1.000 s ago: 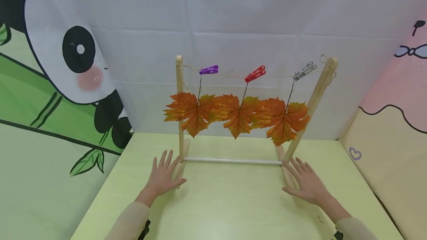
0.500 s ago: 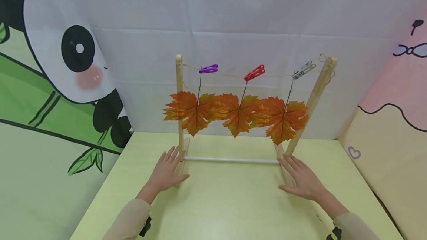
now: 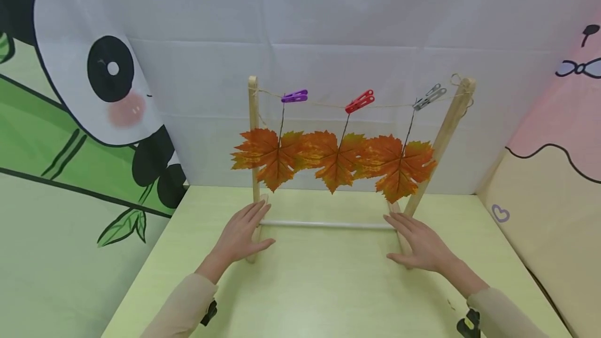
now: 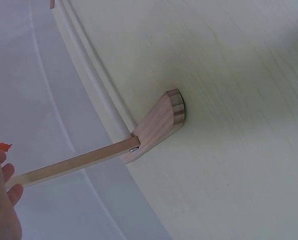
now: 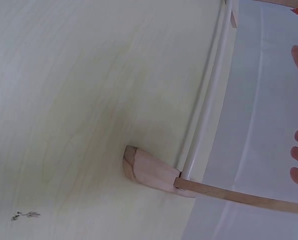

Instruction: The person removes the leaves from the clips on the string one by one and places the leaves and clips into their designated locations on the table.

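A wooden stand with a left post [image 3: 254,111], a right post [image 3: 443,132] and a white rod [image 3: 324,224] rises from the table. Along its string, a purple clothespin [image 3: 295,96], a red clothespin [image 3: 360,101] and a grey clothespin [image 3: 429,98] hold three orange maple leaves [image 3: 277,163] by their stems. My left hand [image 3: 238,236], fingers extended, is at the lower left post, over the left foot [image 4: 156,120]. Similarly spread, my right hand [image 3: 422,241] is by the right post's base, above the right foot [image 5: 146,170]. Whether either hand touches the wood is unclear.
The pale wooden table [image 3: 324,280] extends toward me, with a small dark mark [image 5: 25,215] on its right side. Behind the stand hangs a white backdrop [image 3: 338,14]. Cartoon-printed panels flank both sides, a panda [image 3: 89,56] on the left.
Both hands have moved slightly forward and inward, closer to the posts, with fingers still extended. The stand, clothespins and leaves look almost unmoved.
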The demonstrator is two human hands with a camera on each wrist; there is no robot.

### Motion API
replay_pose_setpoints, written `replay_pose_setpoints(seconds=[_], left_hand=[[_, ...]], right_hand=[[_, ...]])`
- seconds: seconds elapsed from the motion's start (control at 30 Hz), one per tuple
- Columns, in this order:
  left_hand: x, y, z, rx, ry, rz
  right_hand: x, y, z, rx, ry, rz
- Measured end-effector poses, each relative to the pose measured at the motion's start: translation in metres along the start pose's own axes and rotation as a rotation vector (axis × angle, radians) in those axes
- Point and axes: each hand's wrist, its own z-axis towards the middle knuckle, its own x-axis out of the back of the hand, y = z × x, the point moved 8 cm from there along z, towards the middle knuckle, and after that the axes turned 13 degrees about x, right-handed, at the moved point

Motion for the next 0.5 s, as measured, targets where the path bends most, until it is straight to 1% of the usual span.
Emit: replay_pose_setpoints(seconds=[0.1,0.23,0.37,0.5], left_hand=[[0.004,0.003,0.005,0.003,-0.008,0.006],[0.015,0.008,0.012,-0.009,0.014,0.0],[0.028,0.012,0.018,-0.029,0.064,-0.021],[0.036,0.014,0.023,-0.046,0.098,-0.039]], right_hand=[[0.004,0.0,0.008,-0.001,-0.007,0.012],[0.008,0.0,0.016,0.007,-0.012,0.021],[0.011,-0.002,0.024,0.015,-0.023,0.036],[0.014,-0.004,0.033,0.024,-0.036,0.054]])
